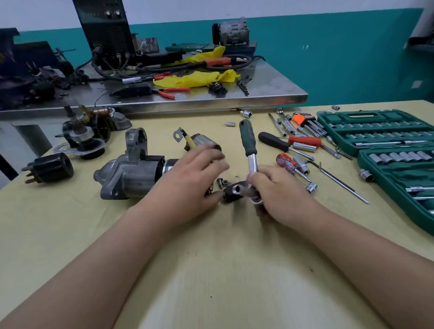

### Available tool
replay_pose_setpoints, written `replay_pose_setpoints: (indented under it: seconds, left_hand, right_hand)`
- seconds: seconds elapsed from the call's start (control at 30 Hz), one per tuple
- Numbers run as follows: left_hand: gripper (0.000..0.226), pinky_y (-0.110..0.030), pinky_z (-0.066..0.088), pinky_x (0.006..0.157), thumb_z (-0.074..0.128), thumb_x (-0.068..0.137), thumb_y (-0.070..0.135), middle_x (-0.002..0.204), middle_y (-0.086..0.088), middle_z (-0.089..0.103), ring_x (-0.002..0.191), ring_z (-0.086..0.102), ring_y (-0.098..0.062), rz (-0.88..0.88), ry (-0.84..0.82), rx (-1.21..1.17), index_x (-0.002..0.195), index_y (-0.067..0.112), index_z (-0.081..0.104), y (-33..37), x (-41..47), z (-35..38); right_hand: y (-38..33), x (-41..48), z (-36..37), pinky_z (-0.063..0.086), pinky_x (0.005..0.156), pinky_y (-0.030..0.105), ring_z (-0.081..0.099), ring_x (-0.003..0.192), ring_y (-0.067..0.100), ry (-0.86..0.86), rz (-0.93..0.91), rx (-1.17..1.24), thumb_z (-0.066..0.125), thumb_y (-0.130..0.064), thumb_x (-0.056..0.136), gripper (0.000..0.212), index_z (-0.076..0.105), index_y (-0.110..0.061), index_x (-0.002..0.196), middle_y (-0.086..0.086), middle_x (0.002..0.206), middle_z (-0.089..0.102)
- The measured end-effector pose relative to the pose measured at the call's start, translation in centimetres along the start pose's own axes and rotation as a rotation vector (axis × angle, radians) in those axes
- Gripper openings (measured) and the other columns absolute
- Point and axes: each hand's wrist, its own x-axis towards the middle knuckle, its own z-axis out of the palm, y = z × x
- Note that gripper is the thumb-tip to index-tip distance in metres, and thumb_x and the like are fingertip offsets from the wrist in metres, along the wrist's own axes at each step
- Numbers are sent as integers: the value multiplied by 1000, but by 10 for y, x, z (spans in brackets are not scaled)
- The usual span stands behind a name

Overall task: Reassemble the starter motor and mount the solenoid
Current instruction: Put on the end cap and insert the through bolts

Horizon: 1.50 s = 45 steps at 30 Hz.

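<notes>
Head view is showing both forearms reaching out over a yellowish table (215,275). Well out beyond the left fingers, at the far left, a black pronged part (50,169) is lying on its side. The starter motor (127,176) is lying just beside the left hand (187,187), its nose pointing away from the fingers, probably parked there so the open end is facing the work. The left fingers (210,153) are stretching forward, fairly straight but blurred, over a metal cylinder (202,140) with a yellow-sleeved lead. The thumb is touching a small black cap (233,191) sitting between the two hands, seemingly to steady it. Whether this hand is actually pinching anything, I cannot tell. Two nuts (222,182) are lying just ahead of the thumb, close enough for quick pickup. The right hand (281,196) is curling its fingers (258,177) round the head end of a ratchet (247,141), whose green handle is sticking up and away from the knuckles. That choked-up grip is likely guiding the drive onto the cap, not applying torque. Loose sockets (311,187) are lying just outside the right fingers. Farther right, an open green socket case (381,115) is sitting.
</notes>
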Motion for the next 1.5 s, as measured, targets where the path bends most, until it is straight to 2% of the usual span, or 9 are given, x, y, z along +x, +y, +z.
replay_pose_setpoints:
  seconds: [0.2,0.3,0.5,0.6,0.87,1.0,1.17,1.33,1.5]
  left_hand:
    - [59,-37,26,108,59,87,51,136,-8,48,130,36,-25,-623,361,-63,137,20,48,-59,-29,-44]
    - [64,-38,47,82,45,90,66,119,-4,61,106,57,-24,-1029,113,-347,141,26,43,-79,-42,-44]
    - [60,-21,38,55,36,62,86,85,22,61,76,56,0,-877,16,-452,92,40,61,-80,-57,-50]
    - [60,-14,35,61,55,67,76,102,23,56,80,51,5,-892,-156,-534,116,41,56,-80,-60,-49]
    - [63,-8,46,55,70,50,75,99,17,67,82,64,7,-803,-67,-724,102,41,63,-85,-61,-40]
    - [48,-13,51,63,75,55,65,95,15,73,88,69,-2,-742,75,-901,99,46,66,-71,-56,-33]
    - [46,-6,49,63,88,64,22,91,22,73,83,68,5,-691,410,-1065,92,51,67,-19,-46,-30]
    - [89,3,42,69,88,64,17,104,40,62,94,60,18,-804,607,-1136,133,50,43,49,-37,-20]
    - [127,-5,46,82,92,47,37,137,37,43,117,54,12,-717,317,-1380,125,74,-1,86,-56,-8]
  right_hand:
    - [13,-3,-34,36,52,29,50,56,13,-130,56,-700,46,-41,85,33,54,-17,65,-4,60,54]
    - [3,-8,-30,40,56,28,55,74,10,30,-39,-966,43,-51,87,29,61,-28,86,-11,81,59]
    - [-32,15,12,33,92,32,41,123,21,-163,-242,-695,60,-70,72,91,23,-28,144,-1,138,45]
    - [-31,33,23,8,113,35,24,137,22,-251,-218,-735,64,-70,69,101,13,-30,147,3,149,36]
    - [-13,36,24,-6,106,21,9,125,4,-147,-325,-640,71,-70,58,104,30,-27,143,-5,140,42]
    - [-17,29,4,33,86,6,42,109,-3,-115,-299,-457,78,-59,57,96,26,-44,136,-32,117,41]
    - [-43,15,-42,41,81,3,49,112,-10,-70,-457,-249,77,-53,53,88,33,-57,129,-33,124,41]
    - [-55,9,-19,57,72,43,67,91,26,97,-278,990,80,-25,62,76,48,-8,129,14,109,63]
    - [-66,13,-10,45,90,68,61,89,34,148,-175,1161,84,-31,59,87,43,-3,130,21,108,61]
